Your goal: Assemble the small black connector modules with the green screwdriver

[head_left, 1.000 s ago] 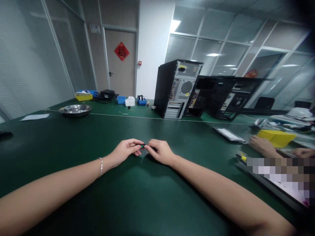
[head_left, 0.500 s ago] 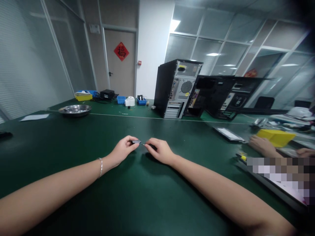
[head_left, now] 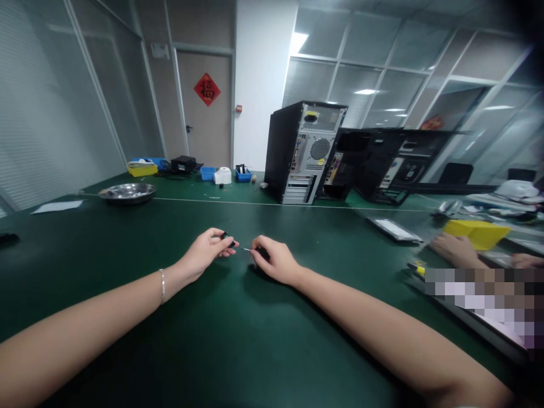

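Note:
Both my forearms reach out over a dark green table mat (head_left: 238,334). My left hand (head_left: 207,252), with a thin bracelet on the wrist, is closed in a pinch on a small dark part (head_left: 225,237) at its fingertips. My right hand (head_left: 274,260) is closed too and grips a small dark piece with a thin metal tip (head_left: 246,249) that points left toward the left hand. A short gap separates the two pieces. What exactly either piece is, I cannot make out.
A metal bowl (head_left: 126,192) sits at the far left, small blue and yellow bins (head_left: 209,172) at the back. Two black computer cases (head_left: 302,152) stand beyond the hands. At the right, another person's hands (head_left: 449,248) rest near a yellow bin (head_left: 475,233) and a flat panel (head_left: 394,229).
The two hands, which met at the fingertips over a small part a second ago, have drawn slightly apart. Each now holds its own piece; the thin metal tip shows in the right hand.

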Tool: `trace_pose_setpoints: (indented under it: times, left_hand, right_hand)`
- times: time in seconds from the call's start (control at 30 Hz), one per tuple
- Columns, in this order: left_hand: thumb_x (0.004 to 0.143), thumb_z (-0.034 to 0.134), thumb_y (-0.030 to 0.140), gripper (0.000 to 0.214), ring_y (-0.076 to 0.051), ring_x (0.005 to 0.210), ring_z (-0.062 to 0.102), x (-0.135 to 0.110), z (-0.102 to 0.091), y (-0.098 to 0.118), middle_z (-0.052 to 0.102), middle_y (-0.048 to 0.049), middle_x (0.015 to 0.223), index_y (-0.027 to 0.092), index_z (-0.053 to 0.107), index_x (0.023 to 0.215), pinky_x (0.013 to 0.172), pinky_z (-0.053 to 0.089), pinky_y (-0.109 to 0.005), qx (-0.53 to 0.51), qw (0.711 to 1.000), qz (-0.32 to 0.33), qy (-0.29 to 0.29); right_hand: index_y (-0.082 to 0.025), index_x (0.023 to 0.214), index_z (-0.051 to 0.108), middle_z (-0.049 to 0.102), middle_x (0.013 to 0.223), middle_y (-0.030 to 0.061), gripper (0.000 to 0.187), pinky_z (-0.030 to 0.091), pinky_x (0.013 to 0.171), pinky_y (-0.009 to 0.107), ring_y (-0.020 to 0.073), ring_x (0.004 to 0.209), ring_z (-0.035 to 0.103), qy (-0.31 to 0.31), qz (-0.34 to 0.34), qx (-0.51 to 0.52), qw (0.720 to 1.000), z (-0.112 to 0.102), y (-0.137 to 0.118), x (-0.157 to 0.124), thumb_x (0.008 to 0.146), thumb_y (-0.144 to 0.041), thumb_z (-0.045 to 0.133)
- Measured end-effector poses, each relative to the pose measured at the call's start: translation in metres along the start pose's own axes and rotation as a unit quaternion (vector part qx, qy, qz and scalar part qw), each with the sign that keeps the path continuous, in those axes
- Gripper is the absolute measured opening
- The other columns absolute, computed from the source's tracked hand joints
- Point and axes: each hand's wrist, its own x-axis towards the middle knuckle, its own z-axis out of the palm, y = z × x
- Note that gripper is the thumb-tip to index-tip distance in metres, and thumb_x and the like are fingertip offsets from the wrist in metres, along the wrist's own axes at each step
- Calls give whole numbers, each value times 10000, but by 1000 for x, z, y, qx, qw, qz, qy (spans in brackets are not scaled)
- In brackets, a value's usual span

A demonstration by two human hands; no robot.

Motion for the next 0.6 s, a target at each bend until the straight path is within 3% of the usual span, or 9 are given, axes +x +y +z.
trace_pose_setpoints:
  times: [0.2, 0.4, 0.6]
  left_hand:
    - [856, 646, 407, 338, -153, 734, 604, 7, -14, 17, 672, -44, 875, 142, 623, 1066, 711, 472, -303, 112, 992, 35, -45]
    - [875, 593, 444, 400, -186, 765, 631, 13, -22, -6, 676, -25, 810, 154, 576, 1150, 762, 489, -336, 200, 975, 72, -62]
    - [868, 619, 406, 337, -215, 907, 688, 19, -27, -19, 741, -105, 964, 160, 535, 1082, 895, 500, -402, 157, 982, 69, -74]
  right_hand:
    - [-210, 941, 521, 630, 889, 39, 61, 457, 727, 282, 164, 768, 573, 10, 25, 26, 999, 1, 3, 1, 927, -269, 522]
    - [-194, 1079, 441, 554, 1006, 78, 294, 491, 846, 343, 196, 903, 554, 1, -12, 77, 997, 5, 9, 2, 814, -149, 562]
    - [-199, 1004, 472, 554, 935, 58, 203, 487, 791, 331, 190, 844, 542, 19, -7, 61, 998, 4, 10, 2, 823, -126, 528]
